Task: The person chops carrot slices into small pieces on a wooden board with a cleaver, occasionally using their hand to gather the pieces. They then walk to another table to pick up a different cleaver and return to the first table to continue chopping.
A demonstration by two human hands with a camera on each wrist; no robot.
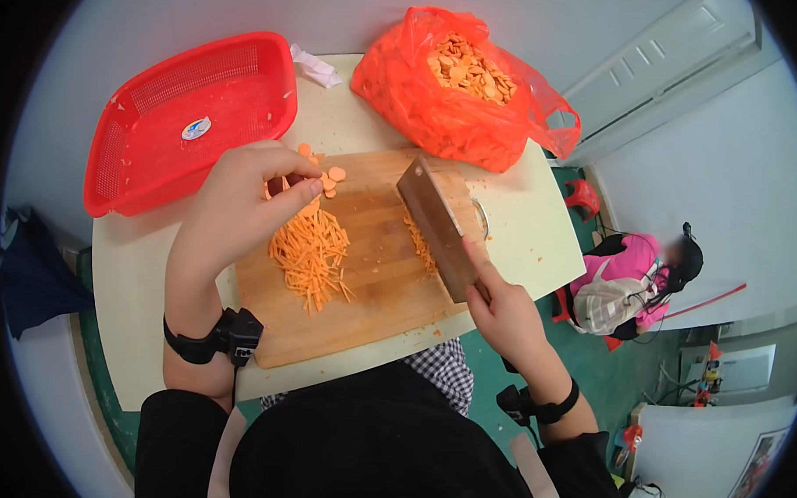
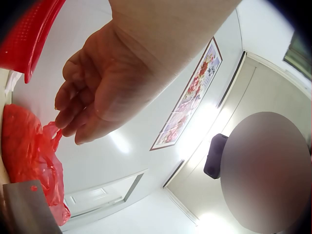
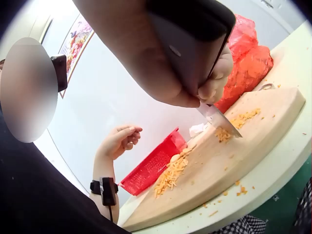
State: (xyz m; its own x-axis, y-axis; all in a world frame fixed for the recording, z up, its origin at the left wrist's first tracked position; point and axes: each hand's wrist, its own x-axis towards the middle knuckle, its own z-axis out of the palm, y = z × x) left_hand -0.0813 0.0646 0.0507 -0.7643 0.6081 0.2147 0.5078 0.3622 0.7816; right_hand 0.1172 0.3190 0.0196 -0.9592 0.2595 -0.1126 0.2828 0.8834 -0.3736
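Note:
My left hand (image 1: 251,191) hovers over the far left of a wooden cutting board (image 1: 362,292), its fingers bunched on a few carrot slices (image 1: 278,189). More loose slices (image 1: 332,176) lie just beyond the fingertips. A heap of fine carrot shreds (image 1: 310,255) lies on the board below that hand. My right hand (image 1: 506,319) grips the handle of a cleaver (image 1: 434,228), whose blade (image 3: 222,119) rests edge-down on the board's right half beside a smaller line of shreds (image 3: 239,119). In the right wrist view the left hand (image 3: 119,141) is raised above the board (image 3: 234,156).
A red plastic basket (image 1: 192,119) sits at the table's far left. An orange bag (image 1: 461,84) full of carrot slices stands at the far right, with crumpled white paper (image 1: 315,66) between them. The cream table (image 1: 540,228) ends just right of the board. A person sits on the floor (image 1: 625,283).

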